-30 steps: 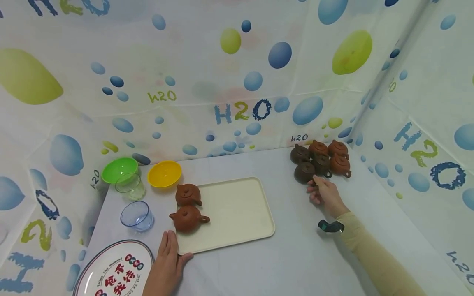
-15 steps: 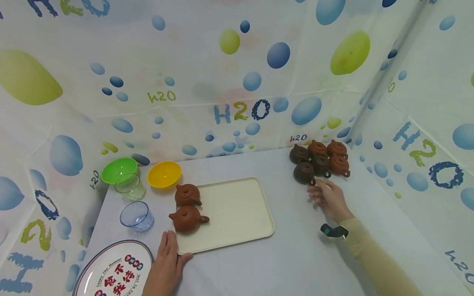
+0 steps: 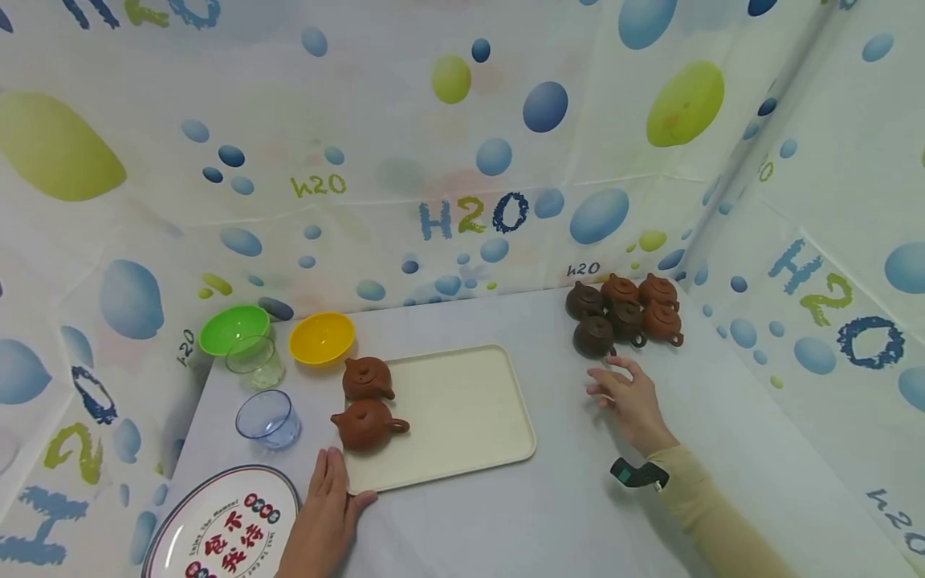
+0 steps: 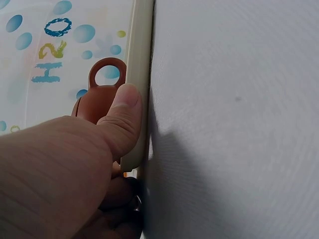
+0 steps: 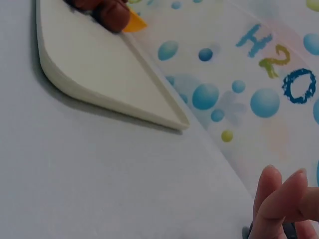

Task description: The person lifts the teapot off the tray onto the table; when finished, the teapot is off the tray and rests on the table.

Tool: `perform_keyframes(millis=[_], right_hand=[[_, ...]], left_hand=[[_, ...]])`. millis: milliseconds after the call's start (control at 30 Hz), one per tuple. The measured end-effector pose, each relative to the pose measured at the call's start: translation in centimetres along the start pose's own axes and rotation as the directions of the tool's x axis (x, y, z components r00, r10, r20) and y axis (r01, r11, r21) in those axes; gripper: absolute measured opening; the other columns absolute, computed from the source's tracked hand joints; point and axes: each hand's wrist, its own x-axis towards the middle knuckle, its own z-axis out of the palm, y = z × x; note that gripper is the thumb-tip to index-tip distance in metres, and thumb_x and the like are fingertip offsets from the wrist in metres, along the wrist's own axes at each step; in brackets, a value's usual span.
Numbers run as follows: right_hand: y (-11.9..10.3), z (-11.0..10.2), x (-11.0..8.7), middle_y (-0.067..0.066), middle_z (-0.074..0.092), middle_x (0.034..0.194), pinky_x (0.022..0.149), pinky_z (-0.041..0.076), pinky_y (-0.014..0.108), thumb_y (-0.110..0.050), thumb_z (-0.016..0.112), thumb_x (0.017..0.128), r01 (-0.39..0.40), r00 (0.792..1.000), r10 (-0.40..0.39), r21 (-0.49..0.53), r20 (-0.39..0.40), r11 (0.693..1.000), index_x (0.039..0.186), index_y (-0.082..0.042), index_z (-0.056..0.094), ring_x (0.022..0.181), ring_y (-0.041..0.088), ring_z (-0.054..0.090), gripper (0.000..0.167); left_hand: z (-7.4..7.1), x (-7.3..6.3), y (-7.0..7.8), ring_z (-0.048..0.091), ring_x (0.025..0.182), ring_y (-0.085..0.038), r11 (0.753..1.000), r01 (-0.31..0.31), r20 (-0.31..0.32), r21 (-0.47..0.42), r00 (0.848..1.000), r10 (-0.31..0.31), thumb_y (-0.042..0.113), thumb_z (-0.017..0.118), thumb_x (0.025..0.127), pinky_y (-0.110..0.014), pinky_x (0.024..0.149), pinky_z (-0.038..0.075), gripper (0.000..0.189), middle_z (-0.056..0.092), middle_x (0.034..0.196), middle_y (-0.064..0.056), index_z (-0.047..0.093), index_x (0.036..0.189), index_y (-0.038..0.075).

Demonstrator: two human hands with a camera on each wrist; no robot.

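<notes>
Dark teapot (image 3: 593, 336) stands just beside the loosely spread right hand (image 3: 636, 409).

Head view from above, facing forward-down, left wrist view close along the tray (image 3: 462, 417), right farther, all sharing it

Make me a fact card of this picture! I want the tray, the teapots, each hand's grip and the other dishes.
Tray: cream, rectangular
Teapots on tray: two reddish-brown teapots, left end
Teapots at back right: three dark teapots, three reddish teapots
Left-hand grip: touching the tray's near left corner
Right-hand grip: by the front dark teapot; can't tell if touching
Bowls: green bowl, yellow bowl
Glasses: pale greenish glass, blue glass
Plate: white, red writing
</notes>
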Motion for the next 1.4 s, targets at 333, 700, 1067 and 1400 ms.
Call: perform_keyframes(millis=[333, 700, 1067, 1400], right_hand=[[1.2, 6.2, -1.8, 0.02, 0.072, 0.132, 0.059, 0.054, 0.02, -0.014, 0.067, 0.107, 0.118, 0.976, -0.092, -0.126, 0.197, 0.985, 0.148, -0.001, 0.048, 0.082, 0.011, 0.073, 0.047], [2.0, 14.1, -4.4, 0.032, 0.066, 0.134, 0.055, 0.05, 0.017, -0.014, 0.068, 0.105, 0.155, 0.889, -0.094, -0.101, 0.449, 0.983, 0.144, 0.004, 0.053, 0.081, 0.014, 0.074, 0.045], [2.6, 18.9, -4.2, 0.023, 0.076, 0.127, 0.059, 0.056, 0.021, -0.023, 0.069, 0.106, 0.145, 0.804, 0.005, -0.203, 0.595, 0.968, 0.142, -0.002, 0.06, 0.081, 0.015, 0.079, 0.043], [2.9, 23.4, -3.6, 0.012, 0.076, 0.121, 0.058, 0.061, 0.024, -0.026, 0.067, 0.107, 0.094, 0.752, 0.079, -0.226, 0.654, 0.97, 0.139, -0.008, 0.066, 0.077, 0.018, 0.08, 0.037]], left_hand=[[-0.1, -0.1, 0.0, 0.018, 0.161, -0.057, 1.0, -0.017, -0.02, -0.003, 1.0, 0.017, 0.035, 0.067, 0.106, -0.07, 0.123, 0.035, 0.093, 0.017, 0.17, -0.04, 0.016, 0.162, -0.018], [0.0, 0.0, 0.0, 0.017, 0.161, -0.056, 1.0, 0.003, -0.012, -0.001, 1.0, -0.003, 0.035, 0.067, 0.106, -0.07, 0.123, 0.035, 0.094, 0.015, 0.171, -0.04, 0.014, 0.163, -0.017], [0.0, 0.1, 0.1, 0.017, 0.161, -0.055, 1.0, 0.016, 0.002, 0.0, 1.0, -0.016, 0.035, 0.067, 0.106, -0.069, 0.124, 0.034, 0.094, 0.015, 0.172, -0.039, 0.014, 0.163, -0.016], [0.0, 0.1, -0.1, 0.017, 0.161, -0.056, 1.0, 0.005, -0.003, -0.018, 1.0, -0.005, 0.035, 0.068, 0.106, -0.07, 0.123, 0.035, 0.094, 0.017, 0.171, -0.04, 0.015, 0.163, -0.017]])
